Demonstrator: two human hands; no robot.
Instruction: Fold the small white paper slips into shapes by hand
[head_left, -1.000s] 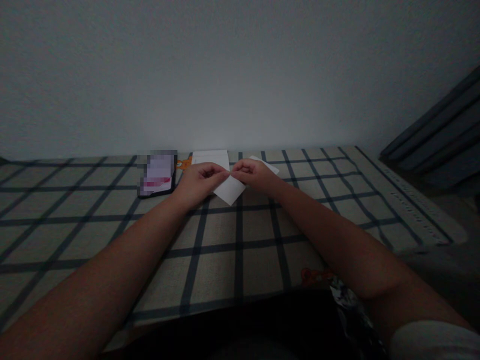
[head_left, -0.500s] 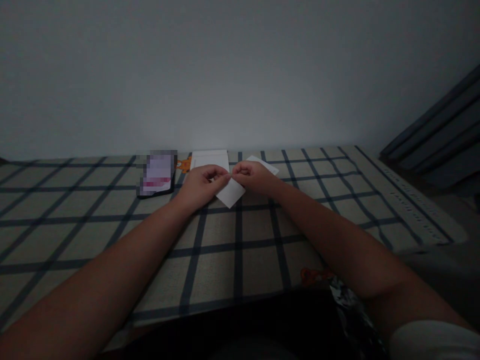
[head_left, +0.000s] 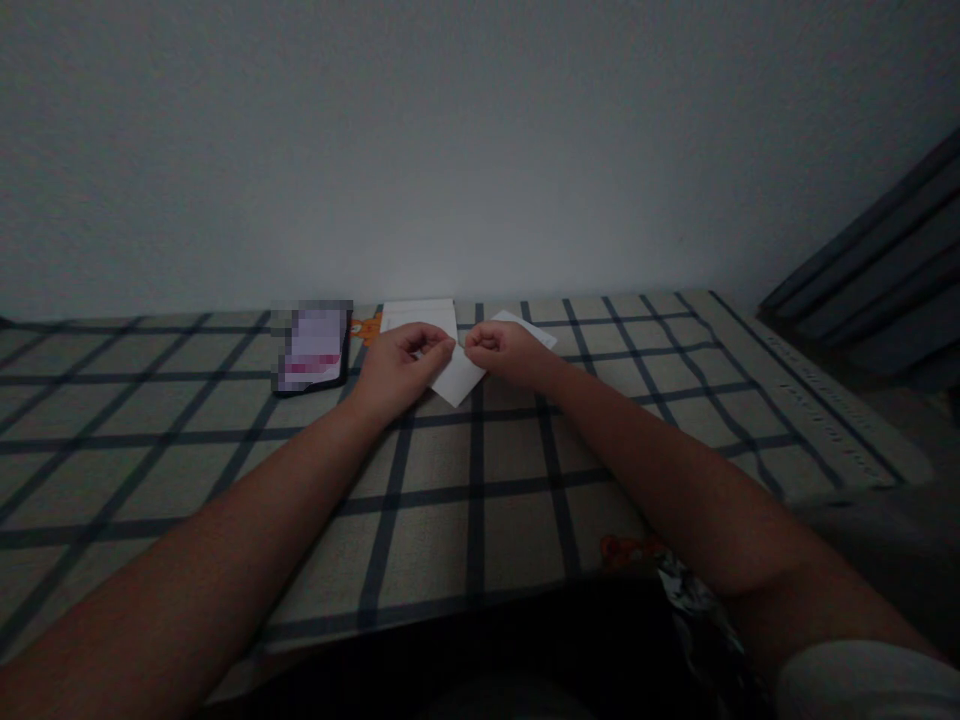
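Observation:
A small white piece of paper [head_left: 456, 380] is held between my two hands near the middle of the checked cloth, one corner pointing toward me. My left hand [head_left: 405, 360] pinches its left side between thumb and fingers. My right hand [head_left: 499, 350] has its fingers closed on the paper's right side. A small gap separates the fingertips of the two hands. Behind my left hand lies a white pad or sheet [head_left: 420, 312], partly covered by the hand. Another white paper [head_left: 529, 328] lies behind my right hand.
A phone [head_left: 315, 345] with a lit, blurred screen is on the left of the checked tablecloth [head_left: 517, 520]. An orange printed figure [head_left: 367, 328] shows beside it. The wall [head_left: 480, 150] rises behind the table, and a dark curtain [head_left: 885, 270] hangs at the right.
The held paper has shifted slightly up and left. My left hand has moved a little away from my right, widening the gap between their fingertips.

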